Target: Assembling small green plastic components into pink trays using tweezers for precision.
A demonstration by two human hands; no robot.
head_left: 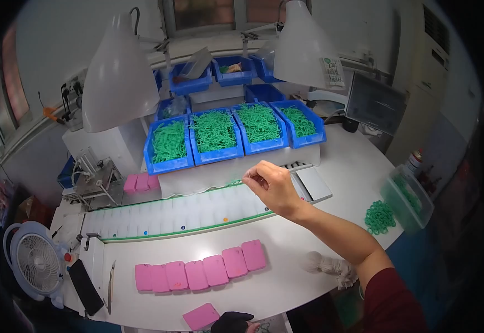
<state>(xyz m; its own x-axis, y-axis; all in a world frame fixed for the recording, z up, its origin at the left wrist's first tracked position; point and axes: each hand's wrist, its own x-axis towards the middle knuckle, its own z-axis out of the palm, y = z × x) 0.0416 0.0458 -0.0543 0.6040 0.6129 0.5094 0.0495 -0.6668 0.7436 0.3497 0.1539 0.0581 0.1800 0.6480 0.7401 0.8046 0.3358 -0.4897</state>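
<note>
My right hand (270,185) reaches over the long white strip tray (167,215), fingers bent in a pinch. Beside its fingertips shows a small green piece (235,182); I cannot make out whether the fingers hold it. At the lower edge is my left hand (233,323), in a black covering with a bare fingertip showing. It is next to a single pink block (201,316), and most of its fingers are cut off or hidden. Several pink blocks (197,275) lie in a curved row on the white table. Behind the tray, blue bins (170,165) hold heaps of green curly pieces (215,130).
Two white lamps (121,77) hang over the bins. At left stand a fan (35,261), a dark phone-like slab (85,286) and tweezers (111,286). To the right are a loose green pile (379,217), a clear tub (408,202), a white string bundle (331,266) and a monitor (375,102).
</note>
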